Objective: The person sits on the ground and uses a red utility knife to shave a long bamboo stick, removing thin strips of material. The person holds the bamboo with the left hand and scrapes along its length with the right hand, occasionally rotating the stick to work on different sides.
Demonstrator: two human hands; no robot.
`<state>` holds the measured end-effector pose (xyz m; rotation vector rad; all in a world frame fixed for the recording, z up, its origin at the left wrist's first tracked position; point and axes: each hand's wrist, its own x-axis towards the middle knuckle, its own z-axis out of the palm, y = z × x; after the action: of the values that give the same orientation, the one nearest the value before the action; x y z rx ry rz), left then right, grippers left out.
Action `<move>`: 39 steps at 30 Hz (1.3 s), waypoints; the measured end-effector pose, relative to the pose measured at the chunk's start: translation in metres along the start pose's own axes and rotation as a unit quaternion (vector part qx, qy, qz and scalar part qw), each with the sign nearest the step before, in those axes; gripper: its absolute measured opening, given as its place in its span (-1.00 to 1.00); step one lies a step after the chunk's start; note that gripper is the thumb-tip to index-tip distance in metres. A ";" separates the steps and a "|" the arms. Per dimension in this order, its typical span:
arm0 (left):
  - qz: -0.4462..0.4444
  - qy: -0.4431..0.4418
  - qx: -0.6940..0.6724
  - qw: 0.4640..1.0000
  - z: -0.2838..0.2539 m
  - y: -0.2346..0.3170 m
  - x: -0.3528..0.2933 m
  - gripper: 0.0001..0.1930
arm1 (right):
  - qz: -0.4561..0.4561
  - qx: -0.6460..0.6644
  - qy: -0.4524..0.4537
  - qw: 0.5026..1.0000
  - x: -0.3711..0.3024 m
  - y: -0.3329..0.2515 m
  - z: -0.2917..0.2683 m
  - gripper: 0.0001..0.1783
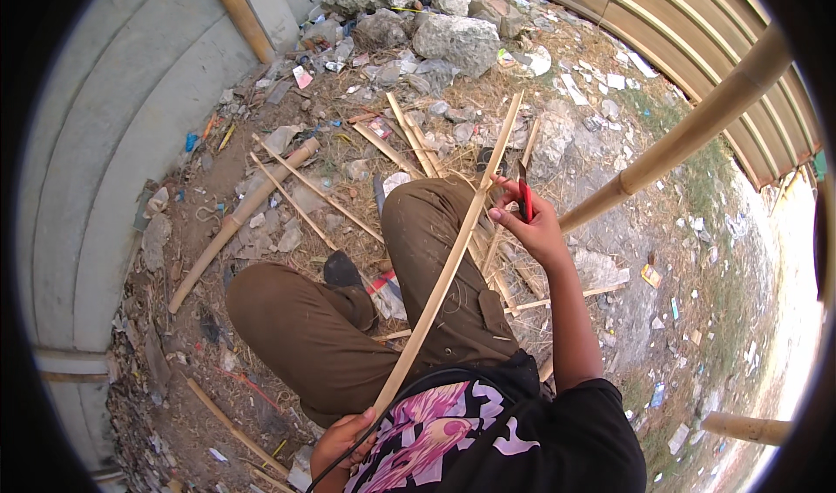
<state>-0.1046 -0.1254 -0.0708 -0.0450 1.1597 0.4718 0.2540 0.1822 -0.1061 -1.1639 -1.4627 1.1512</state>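
Observation:
A long, pale bamboo strip (448,271) lies slantwise across my raised right thigh, its far end up beyond the knee. At its near end, by my waist, my left hand (342,439) is closed round it. My right hand (533,229) grips a red-handled knife (525,200) with its thin blade pointing away from me. The fingertips of that hand reach the strip's right edge just past the knee; whether the blade touches the strip I cannot tell. Fine shavings cling to my brown trousers (305,332).
Several split bamboo strips (389,149) lie on the littered ground ahead. A thick bamboo pole (239,223) rests at the left, and another (679,131) slants in from the right. Rocks (457,43) are piled at the back. A grey wall (122,145) and corrugated sheeting (697,31) stand around.

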 end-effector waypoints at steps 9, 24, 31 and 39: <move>-0.007 0.031 0.040 0.999 0.003 0.000 0.002 -0.50 | -0.019 -0.204 0.057 0.977 0.054 -0.018 -0.001 -0.75; 0.038 0.045 -0.021 0.998 0.025 0.001 -0.008 -0.54 | 0.412 0.492 0.045 0.766 0.017 0.039 0.027 -0.76; 0.058 0.060 0.029 0.996 0.032 0.001 -0.010 -0.54 | 0.228 0.422 0.205 0.853 -0.003 0.005 0.034 -0.66; 0.074 0.063 0.029 0.995 0.038 0.000 -0.012 -0.53 | 0.133 0.166 0.110 0.971 -0.057 0.002 0.045 -0.54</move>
<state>-0.0756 -0.1190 -0.0450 0.0618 1.3057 0.5718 0.2182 0.1204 -0.1209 -1.2270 -0.9231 1.3413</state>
